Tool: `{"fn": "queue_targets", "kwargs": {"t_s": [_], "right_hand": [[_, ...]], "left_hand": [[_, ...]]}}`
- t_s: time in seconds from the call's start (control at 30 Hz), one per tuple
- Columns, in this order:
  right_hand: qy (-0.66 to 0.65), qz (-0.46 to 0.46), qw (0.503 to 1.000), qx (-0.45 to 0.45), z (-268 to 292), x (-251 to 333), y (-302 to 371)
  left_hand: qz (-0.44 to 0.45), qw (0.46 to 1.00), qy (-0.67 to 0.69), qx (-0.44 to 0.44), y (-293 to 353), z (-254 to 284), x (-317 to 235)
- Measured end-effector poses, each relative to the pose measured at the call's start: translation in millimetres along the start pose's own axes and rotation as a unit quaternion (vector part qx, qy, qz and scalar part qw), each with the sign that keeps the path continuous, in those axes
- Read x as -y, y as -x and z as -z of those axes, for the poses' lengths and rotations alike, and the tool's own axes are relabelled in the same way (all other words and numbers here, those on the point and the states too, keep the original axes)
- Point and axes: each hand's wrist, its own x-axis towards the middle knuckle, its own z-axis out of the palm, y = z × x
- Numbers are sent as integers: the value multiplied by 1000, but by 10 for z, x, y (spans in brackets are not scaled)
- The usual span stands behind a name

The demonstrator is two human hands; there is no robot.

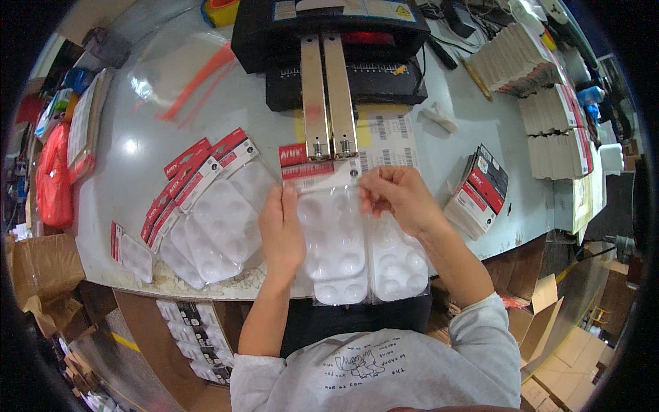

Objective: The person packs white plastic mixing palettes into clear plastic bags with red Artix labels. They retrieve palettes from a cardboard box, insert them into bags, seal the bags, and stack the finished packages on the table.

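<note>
Under the two metal arms [329,96] of a black bench machine [329,41] lies a clear bag with a white plastic paint palette [334,237], its wells showing as round bumps. A red and white header card [319,175] sits across the bag's top, close below the arm tips. My left hand [283,230] grips the bag's left edge just below the card, thumb on top. At the card's right end my right hand [398,196] is closed in a pinch; what exactly lies between its fingertips is partly hidden. More bagged palettes [398,268] lie beneath and to the right.
Carded palette packs [220,220] fan out at left. A stack of folded header cards [478,192] stands at right, with tall stacks of cards [556,130] beyond. Clear bags with an orange strip [195,82] lie back left. An open carton [539,319] stands below the table, right.
</note>
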Motion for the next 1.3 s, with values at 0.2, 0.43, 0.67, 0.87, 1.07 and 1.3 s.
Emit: {"fn": "queue_targets", "kwargs": {"t_s": [0.2, 0.43, 0.67, 0.87, 1.07, 1.3], "right_hand": [[-44, 24, 998, -42, 25, -116, -213], [-27, 51, 997, -49, -5, -60, -107], [-10, 65, 997, -46, 3, -106, -170], [237, 211, 922, -220, 469, 44, 309], [307, 202, 859, -357, 1456, 0, 937], [376, 262, 819, -347, 1357, -47, 1067]], "left_hand": [[-30, 998, 54, -9, -286, -124, 193], [-25, 999, 18, -11, -222, -87, 111], [-74, 996, 51, -28, -248, -187, 234], [-59, 982, -170, -58, -184, 378, 91], [-149, 814, -455, -328, -169, 1132, -93], [-240, 842, -483, 32, 325, 308, 352]]}}
